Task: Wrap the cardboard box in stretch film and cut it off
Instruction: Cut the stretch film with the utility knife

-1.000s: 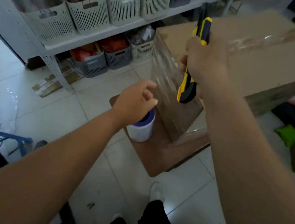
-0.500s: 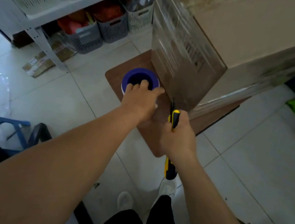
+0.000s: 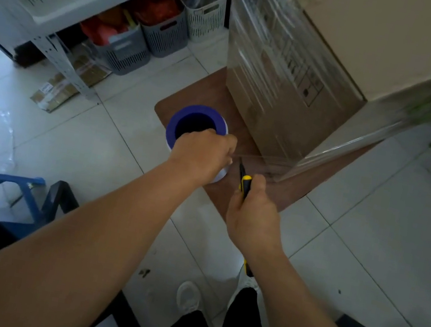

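Wrapping looks done, judging by layers: cardboard box (image 3: 296,71), upper right of frame, sides covered w/ glossy stretch film (image 3: 264,159), wrinkles & glare over printed marks. Top face seems bare cardboard. Box standing on brown board (image 3: 200,97) on tiled floor.

Left to do: cut. Film tail stretched taut from box's lower corner across centre frame to film roll (image 3: 187,121), purple core, white sides, upright on board just beside box. Not yet severed, as far as visible.

Left hand (image 3: 202,152), centre, fingers curled over roll rim, gripping it, keeping tail tight. Right hand (image 3: 252,218), just below centre, fingers closed round yellow/black utility knife (image 3: 244,182), tip touching or just at near edge of tail; can't tell if already slicing.
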